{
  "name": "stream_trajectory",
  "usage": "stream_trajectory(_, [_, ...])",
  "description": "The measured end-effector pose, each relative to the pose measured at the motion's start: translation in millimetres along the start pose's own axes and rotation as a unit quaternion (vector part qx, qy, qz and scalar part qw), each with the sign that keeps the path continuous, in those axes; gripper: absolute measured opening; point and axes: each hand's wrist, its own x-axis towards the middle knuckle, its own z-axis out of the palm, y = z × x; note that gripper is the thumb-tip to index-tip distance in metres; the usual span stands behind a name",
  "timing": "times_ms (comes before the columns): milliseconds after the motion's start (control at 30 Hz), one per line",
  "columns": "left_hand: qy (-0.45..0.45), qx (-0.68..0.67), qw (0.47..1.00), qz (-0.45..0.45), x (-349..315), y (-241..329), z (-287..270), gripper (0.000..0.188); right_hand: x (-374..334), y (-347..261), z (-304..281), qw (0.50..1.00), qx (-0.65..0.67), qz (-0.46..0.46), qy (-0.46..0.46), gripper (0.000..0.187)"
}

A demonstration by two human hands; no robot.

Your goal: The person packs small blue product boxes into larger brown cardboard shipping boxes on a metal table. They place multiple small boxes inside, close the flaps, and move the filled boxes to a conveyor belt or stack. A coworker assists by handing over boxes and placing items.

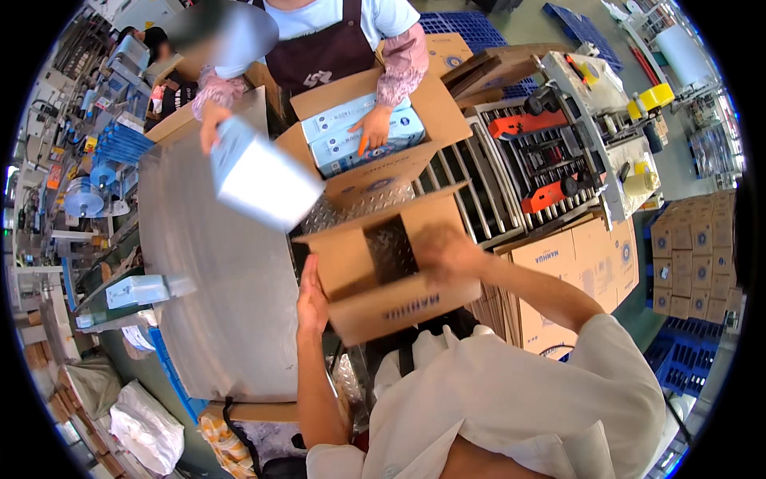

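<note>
Cardboard carton [384, 305] opens upward, long axis running left-right.

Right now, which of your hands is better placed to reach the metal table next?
Probably the left hand: it touches the open carton on the side nearer the metal table; the right hand is opposite.

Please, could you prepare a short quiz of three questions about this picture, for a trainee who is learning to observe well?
1. True or false: the person's left grip touches the left side of the near open carton.
2. What does the far carton, in front of the co-worker, contain? a) crumpled paper; b) light blue boxes; c) rolls of tape.
3. What colour is the pallet at the far right, near the stacked cartons?

Key: 1 true; 2 b; 3 blue.
</note>
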Motion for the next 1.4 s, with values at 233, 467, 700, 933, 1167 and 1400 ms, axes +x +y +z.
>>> stream_trajectory(233, [0.094,0.404,0.909,-0.027,-20,-58,13,0.114,53,2,-84,0.957,-0.158,0.132,0.206,0.062])
stream_trajectory(467, [0.244,0.327,0.91,0.072,19,-63,77,0.087,-54,45,30,0.978,-0.043,0.205,0.001,0.073])
stream_trajectory(700, [0.333,0.447,0.829,0.054,7,-21,-18,0.055,-69,121,163,0.581,0.563,0.51,0.293,0.075])
stream_trajectory(933, [0.33,0.372,0.867,0.006,16,-5,-60,0.054,-110,124,230,0.548,0.683,0.422,0.235,0.037])
stream_trajectory(1167, [0.138,-0.002,0.97,-0.201,30,-55,8,0.051,-133,25,-79,0.714,0.483,0.37,0.346,0.048])
stream_trajectory(1400, [0.068,0.402,0.912,-0.029,23,-71,142,0.087,8,-82,100,0.903,0.297,0.309,0.035,0.028])
